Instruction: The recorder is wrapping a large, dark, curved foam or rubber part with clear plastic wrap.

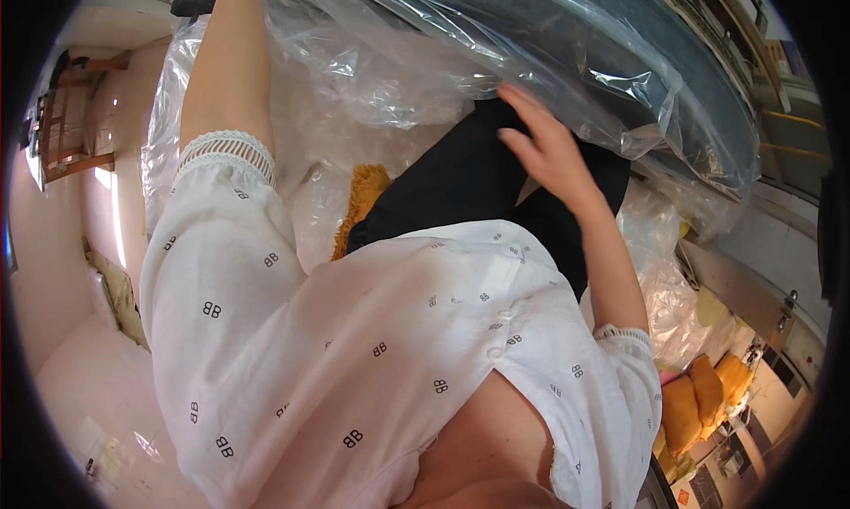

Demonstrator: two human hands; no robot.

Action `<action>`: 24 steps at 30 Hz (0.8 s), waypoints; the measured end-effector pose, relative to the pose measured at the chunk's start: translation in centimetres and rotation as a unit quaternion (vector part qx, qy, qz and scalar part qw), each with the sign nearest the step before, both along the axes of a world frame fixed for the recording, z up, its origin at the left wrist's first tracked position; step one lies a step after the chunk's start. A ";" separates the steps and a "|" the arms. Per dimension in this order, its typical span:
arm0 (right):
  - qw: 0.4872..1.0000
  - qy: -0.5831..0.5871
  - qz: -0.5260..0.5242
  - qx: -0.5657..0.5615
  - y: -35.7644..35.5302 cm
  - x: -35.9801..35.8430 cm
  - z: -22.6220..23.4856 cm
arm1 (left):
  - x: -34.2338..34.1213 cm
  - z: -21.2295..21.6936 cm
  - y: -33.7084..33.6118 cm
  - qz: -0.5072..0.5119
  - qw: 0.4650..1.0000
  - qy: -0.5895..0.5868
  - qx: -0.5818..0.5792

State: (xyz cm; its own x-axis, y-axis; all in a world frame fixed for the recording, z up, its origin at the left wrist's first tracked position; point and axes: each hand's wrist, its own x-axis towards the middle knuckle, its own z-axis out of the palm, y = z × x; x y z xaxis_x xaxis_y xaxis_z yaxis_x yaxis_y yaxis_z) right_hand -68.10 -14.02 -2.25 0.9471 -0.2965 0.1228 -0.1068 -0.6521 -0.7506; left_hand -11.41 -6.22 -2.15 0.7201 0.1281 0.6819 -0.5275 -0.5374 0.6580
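My right hand [551,155] is over my lap, at the near edge of a clear plastic sheet [390,88]. Its fingers are stretched out with the thumb apart, and nothing shows in them. The fingertips are close to the plastic; I cannot tell whether they touch it. My left arm reaches out past the top edge of the head view, so my left hand is hidden. Under the shiny wrinkled plastic at the upper right lies a large dark, curved item [602,31], its kind unclear.
A mustard-yellow fuzzy piece [361,204] lies beside my leg in black trousers [443,177]. More crumpled plastic [660,279] sits to my right, with orange-yellow cushions or bundles [695,403] farther back. A wooden rack [84,111] stands at the far left.
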 end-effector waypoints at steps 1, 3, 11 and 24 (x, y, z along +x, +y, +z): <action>0.994 0.026 -0.039 -0.102 0.8 1.5 -0.9 | 0.4 0.0 0.1 0.000 1.000 -0.004 0.001; 0.960 0.061 -0.113 -0.248 0.5 4.1 -3.9 | 1.5 -0.3 0.8 0.029 0.999 0.013 0.027; 0.772 -0.099 0.181 0.601 -3.0 -5.6 6.0 | 2.5 -1.0 2.4 -0.037 0.998 -0.033 0.031; 0.861 -0.154 -0.467 0.132 -1.2 -14.3 3.9 | -2.9 1.7 1.4 -0.072 0.996 0.047 -0.030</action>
State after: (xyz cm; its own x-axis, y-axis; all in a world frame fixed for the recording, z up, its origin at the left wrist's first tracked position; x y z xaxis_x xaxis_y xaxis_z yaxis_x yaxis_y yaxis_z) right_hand -82.36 -15.20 1.65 0.2163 -0.9668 0.1363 -0.2612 -0.1918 -0.9460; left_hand -14.32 -4.81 -0.48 0.7938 0.0581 0.6053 -0.5311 -0.4187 0.7366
